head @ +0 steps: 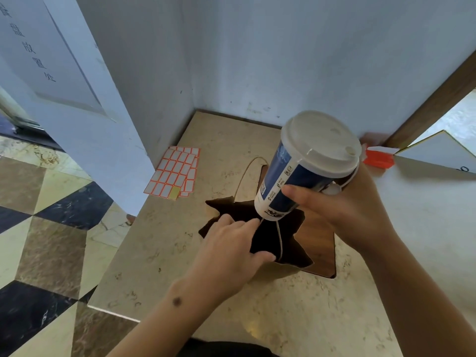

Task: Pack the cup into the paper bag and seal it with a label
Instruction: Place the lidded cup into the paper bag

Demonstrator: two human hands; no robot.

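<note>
A blue and white paper cup (291, 173) with a white lid is tilted, its base just over the dark mouth of the paper bag (273, 238). My right hand (342, 210) grips the cup around its lower half. The bag stands upright on the counter with its top spread wide. My left hand (231, 251) pinches the bag's near rim, fingers inside the opening, holding it apart. One string handle (247, 173) lies over the bag's far side; another runs down inside the opening. Sheets of orange-bordered white labels (175, 171) lie at the back left of the counter.
The beige marble counter (180, 266) ends at a left edge above a tiled floor. White walls close the corner behind. A wooden inset panel (319, 243) sits under the bag. An orange object (378, 157) and a white board (435, 150) lie at the right.
</note>
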